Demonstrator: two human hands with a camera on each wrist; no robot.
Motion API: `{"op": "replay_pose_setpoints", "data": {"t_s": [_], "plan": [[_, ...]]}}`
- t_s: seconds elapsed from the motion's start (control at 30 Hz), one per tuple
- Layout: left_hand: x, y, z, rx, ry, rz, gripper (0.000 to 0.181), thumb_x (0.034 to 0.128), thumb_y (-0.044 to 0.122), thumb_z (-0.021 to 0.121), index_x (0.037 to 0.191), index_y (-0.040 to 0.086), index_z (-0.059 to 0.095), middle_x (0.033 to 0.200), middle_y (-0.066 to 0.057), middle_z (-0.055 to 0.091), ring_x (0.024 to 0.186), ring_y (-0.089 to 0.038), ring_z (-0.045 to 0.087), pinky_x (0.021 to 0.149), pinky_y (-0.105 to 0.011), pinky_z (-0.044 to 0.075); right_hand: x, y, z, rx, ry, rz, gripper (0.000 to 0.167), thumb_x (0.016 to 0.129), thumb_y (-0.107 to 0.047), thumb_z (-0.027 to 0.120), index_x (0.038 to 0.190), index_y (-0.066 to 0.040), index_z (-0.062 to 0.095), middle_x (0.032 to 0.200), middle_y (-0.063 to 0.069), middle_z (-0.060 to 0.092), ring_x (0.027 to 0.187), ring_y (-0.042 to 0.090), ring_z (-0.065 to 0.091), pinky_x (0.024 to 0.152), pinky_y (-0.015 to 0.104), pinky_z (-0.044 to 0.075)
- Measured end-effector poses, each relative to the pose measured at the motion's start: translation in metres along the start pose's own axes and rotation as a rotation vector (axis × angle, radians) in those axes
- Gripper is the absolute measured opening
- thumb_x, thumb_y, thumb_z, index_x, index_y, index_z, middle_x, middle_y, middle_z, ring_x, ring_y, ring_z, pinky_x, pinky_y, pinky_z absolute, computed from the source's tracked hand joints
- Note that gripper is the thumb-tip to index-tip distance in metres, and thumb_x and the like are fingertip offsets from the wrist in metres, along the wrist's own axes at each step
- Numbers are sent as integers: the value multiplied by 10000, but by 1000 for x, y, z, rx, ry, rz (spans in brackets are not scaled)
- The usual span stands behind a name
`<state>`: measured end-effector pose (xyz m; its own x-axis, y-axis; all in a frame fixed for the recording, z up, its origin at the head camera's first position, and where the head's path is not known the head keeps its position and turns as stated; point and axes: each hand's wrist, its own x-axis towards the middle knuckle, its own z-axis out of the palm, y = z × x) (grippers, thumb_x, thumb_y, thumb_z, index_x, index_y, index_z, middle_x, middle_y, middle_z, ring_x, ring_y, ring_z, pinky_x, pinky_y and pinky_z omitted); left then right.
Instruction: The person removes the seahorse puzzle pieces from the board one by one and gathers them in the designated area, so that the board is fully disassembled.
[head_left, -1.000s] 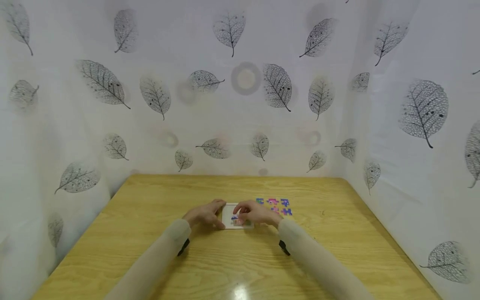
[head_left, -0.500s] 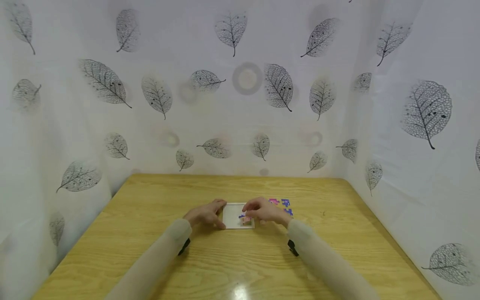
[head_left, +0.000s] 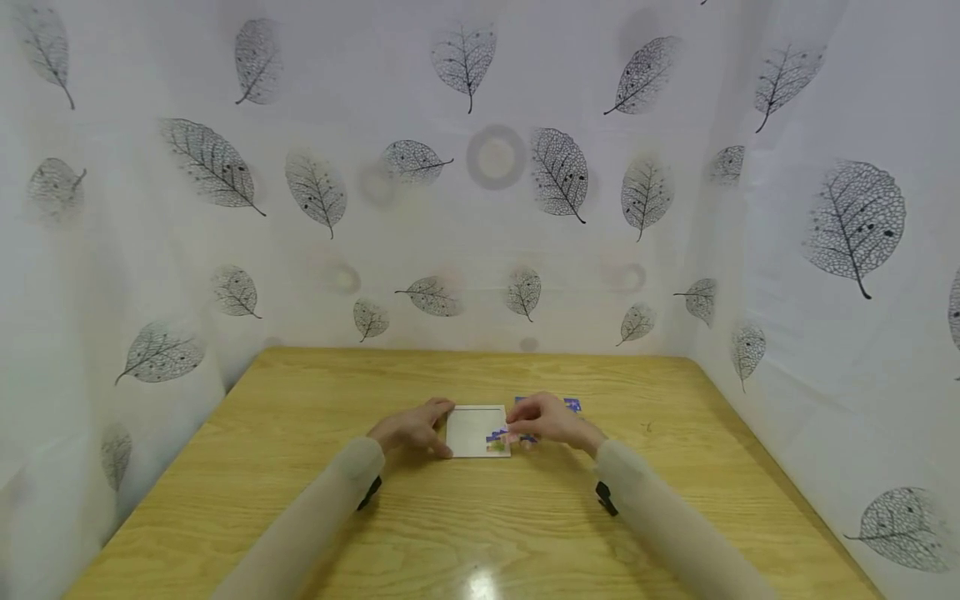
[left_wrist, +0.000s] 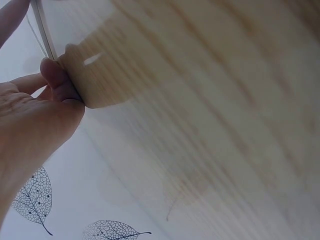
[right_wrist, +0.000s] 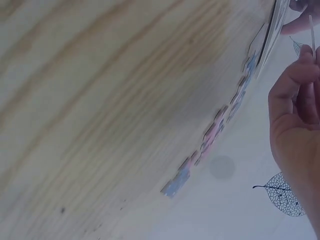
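A square white puzzle tray [head_left: 468, 429] lies flat on the table in the head view. My left hand [head_left: 412, 427] rests against its left edge, thumb at the near corner and a finger at the far corner. In the left wrist view, the thumb [left_wrist: 60, 82] touches the tray's edge. My right hand [head_left: 553, 421] pinches a jigsaw piece [right_wrist: 312, 37], seen edge-on in the right wrist view, over the tray's right side. A colourful jigsaw piece [head_left: 495, 446] shows in the tray's near right corner. How it sits there is too small to tell.
Several loose jigsaw pieces [head_left: 572, 405] lie on the wooden table [head_left: 375, 533] behind and below my right hand, partly hidden by it. In the right wrist view a row of pieces [right_wrist: 212, 132] lies on the tabletop. A leaf-patterned curtain [head_left: 480, 233] surrounds the table.
My right hand has moved right, from over the tray's middle to its right edge, with the jigsaw piece still pinched. It now covers more loose pieces. My left hand stays put.
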<state>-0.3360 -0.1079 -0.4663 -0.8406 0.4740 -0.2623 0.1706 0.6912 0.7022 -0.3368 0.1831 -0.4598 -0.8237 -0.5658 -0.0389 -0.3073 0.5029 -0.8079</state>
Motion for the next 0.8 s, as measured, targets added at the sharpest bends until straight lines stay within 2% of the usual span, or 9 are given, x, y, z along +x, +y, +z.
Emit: {"op": "replay_pose_setpoints", "data": {"t_s": [0.23,0.5,0.8], "plan": [[-1,0,-1,17,0,-25,927,790,196,816,1538,68,283,1614,-119,204,1486,-343,206,1223,-511,168,-9,5,-11,37,-41,-8,180,920,-133,670,1073,-46,710,950,127,723,773,245,661,635,360,586],[-1,-1,-1,16,-3,-11,927,789,202,818,1537,68,287,1610,-109,217,1485,-332,213,1221,-501,182,-23,14,-25,12,-48,25,214,900,-71,674,1105,-10,693,1038,122,706,780,190,645,635,358,590],[-2,-1,-1,-2,-2,3,947,782,195,823,1540,57,273,1615,-116,211,1483,-326,220,1224,-486,183,-33,23,-33,-24,-39,39,150,898,-59,668,1037,-3,680,978,129,696,731,175,598,589,308,556]]}}
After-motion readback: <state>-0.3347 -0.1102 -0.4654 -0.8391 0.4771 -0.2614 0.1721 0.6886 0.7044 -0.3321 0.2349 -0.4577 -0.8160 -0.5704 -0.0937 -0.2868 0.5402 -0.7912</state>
